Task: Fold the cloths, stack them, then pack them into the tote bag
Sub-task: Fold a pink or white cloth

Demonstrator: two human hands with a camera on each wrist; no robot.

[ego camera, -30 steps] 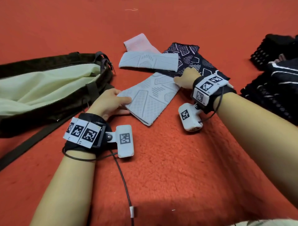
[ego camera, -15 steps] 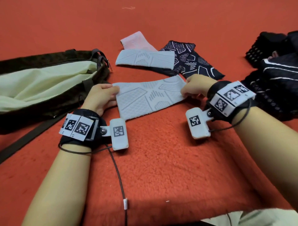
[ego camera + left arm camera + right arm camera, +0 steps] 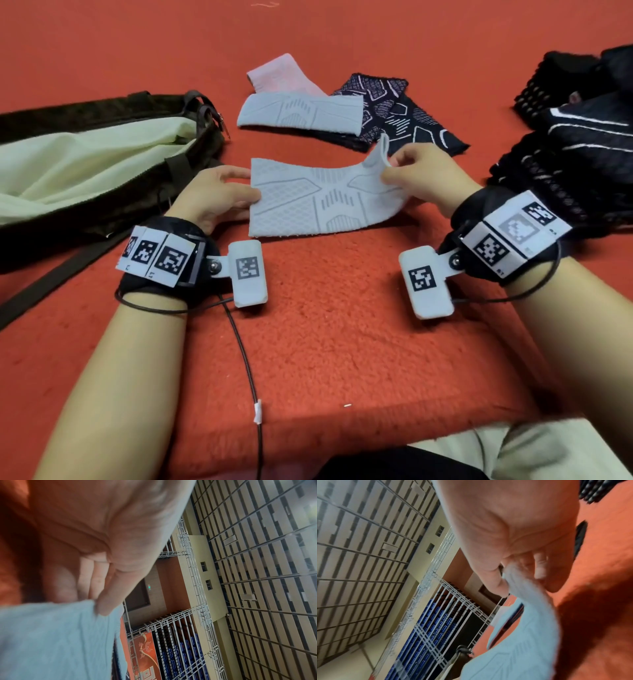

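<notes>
Pinching the grey cloth [image 3: 318, 202] at its right end, your right hand [image 3: 421, 178] lifts; your left hand [image 3: 212, 195] holds the left end, long axis left-right.

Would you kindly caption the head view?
Both hands hold a grey cloth on red carpet beside the tote bag.

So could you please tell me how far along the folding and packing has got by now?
Early. Nothing looks packed: the dark tote bag shows only its pale lining. In hand: the left hand holds one end of a light grey patterned cloth while the right hand lifts the other. Left: the second grey cloth, pink cloth and dark patterned cloth, then stacking and packing.
</notes>
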